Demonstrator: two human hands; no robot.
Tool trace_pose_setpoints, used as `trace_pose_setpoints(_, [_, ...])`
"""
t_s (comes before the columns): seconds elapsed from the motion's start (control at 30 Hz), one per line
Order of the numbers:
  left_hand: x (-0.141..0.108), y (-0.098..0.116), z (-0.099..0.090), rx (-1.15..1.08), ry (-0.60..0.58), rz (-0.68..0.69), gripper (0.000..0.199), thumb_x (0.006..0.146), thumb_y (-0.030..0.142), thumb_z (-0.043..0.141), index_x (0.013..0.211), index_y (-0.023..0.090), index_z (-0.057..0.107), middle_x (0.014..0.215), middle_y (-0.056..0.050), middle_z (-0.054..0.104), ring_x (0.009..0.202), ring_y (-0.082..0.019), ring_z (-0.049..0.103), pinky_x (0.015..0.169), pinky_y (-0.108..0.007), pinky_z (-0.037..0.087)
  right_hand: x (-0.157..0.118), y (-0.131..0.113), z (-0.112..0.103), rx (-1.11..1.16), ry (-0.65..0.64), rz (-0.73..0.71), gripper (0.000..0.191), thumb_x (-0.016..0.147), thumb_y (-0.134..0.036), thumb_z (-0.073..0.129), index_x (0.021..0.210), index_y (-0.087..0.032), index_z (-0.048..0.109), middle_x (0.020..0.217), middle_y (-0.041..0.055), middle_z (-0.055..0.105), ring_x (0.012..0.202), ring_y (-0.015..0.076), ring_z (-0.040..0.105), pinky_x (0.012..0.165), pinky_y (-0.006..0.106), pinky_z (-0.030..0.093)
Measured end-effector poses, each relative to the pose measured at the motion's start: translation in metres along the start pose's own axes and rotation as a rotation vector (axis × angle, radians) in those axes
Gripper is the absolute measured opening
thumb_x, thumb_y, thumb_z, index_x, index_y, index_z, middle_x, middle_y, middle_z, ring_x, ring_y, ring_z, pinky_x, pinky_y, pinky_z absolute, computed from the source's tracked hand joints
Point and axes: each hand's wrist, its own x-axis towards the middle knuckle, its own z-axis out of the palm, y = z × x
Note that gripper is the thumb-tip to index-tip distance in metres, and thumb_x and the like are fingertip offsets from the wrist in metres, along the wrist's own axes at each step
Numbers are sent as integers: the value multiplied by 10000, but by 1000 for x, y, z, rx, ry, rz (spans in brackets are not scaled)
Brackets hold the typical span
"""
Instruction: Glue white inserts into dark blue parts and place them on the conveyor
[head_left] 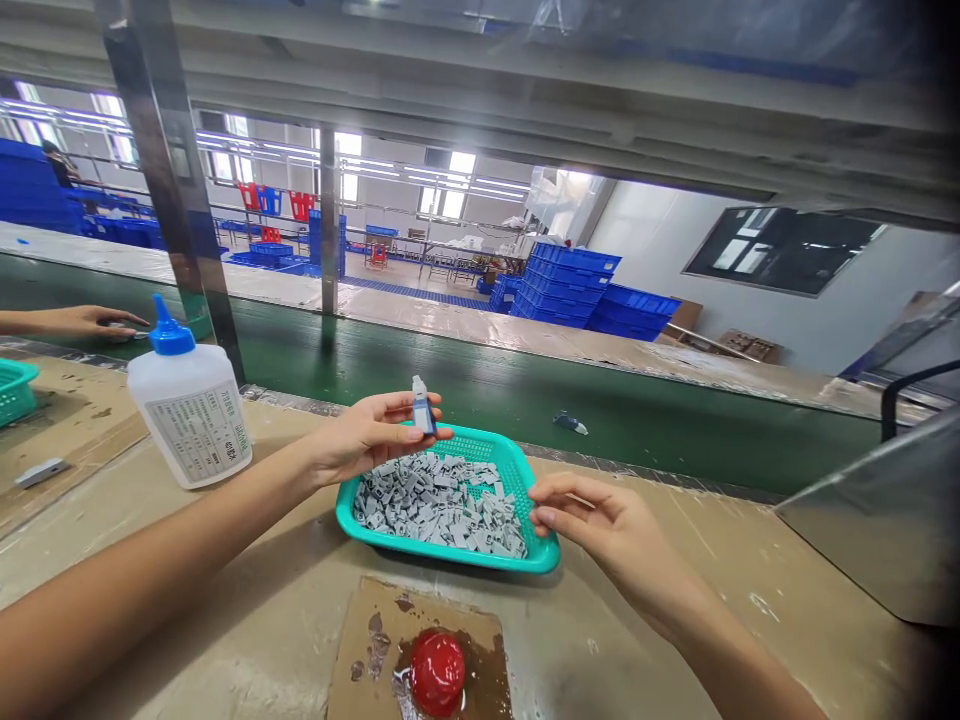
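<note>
My left hand (382, 430) is raised over the far left part of a green basket (446, 552). Between its thumb and fingers it grips a small plastic piece (421, 408), pale with a dark blue side and a narrow white tip pointing up. Many small grey plastic parts (442, 505) lie heaped in the basket. My right hand (592, 515) is at the basket's right rim, fingers curled and drawn together with the thumb; whatever they may pinch is too small to make out.
A white glue bottle (196, 410) with a blue cap stands left. In front, a wet red dome-shaped object (437, 672) rests on cardboard (352, 650). A similar blue-white piece (571, 423) lies on the green conveyor belt (480, 385). Another person's hand (101, 322) is at far left.
</note>
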Motion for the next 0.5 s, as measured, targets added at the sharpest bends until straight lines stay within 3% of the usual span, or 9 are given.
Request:
trace_pose_setpoints(0.17, [-12, -3, 19, 74, -47, -9, 376, 603, 26, 673, 930, 172, 557, 955, -21, 556, 951, -195, 586, 816, -268, 436, -10, 11, -1, 76, 1, 41, 189, 664, -320, 690, 715, -148, 632, 607, 19, 603, 551, 125, 559, 553, 249, 477])
trace_pose_setpoints(0.3, [-9, -4, 17, 234, -69, 38, 393, 638, 96, 658, 993, 179, 511, 1009, -46, 563, 970, -188, 575, 849, -295, 425, -7, 16, 1, 145, 48, 52, 332, 623, -288, 725, 930, -187, 651, 672, 6, 614, 523, 106, 529, 505, 240, 466])
trace_pose_setpoints(0.37, [1, -1, 4, 575, -28, 78, 417, 718, 192, 598, 1110, 184, 458, 1084, -76, 551, 978, -179, 570, 847, -294, 432, -5, 18, -1, 162, 82, 80, 406, 589, -296, 745, 975, -210, 651, 716, 11, 622, 550, 113, 531, 501, 242, 471])
trace_pose_setpoints(0.47, [28, 8, -29, 1482, 244, 112, 430, 810, 226, 461, 1230, 183, 379, 1169, -95, 511, 1022, -170, 532, 860, -289, 421, -3, 21, -5, 147, 100, 127, 319, 539, -316, 770, 821, -185, 702, 697, 36, 644, 634, 152, 569, 584, 263, 491])
trace_pose_setpoints(0.5, [38, 12, -41, 1648, 315, 87, 416, 802, 189, 461, 1213, 157, 409, 1175, -118, 501, 1060, -202, 501, 884, -323, 399, -4, 21, -6, 153, 91, 137, 308, 534, -319, 772, 800, -180, 703, 686, 41, 649, 654, 162, 579, 609, 270, 492])
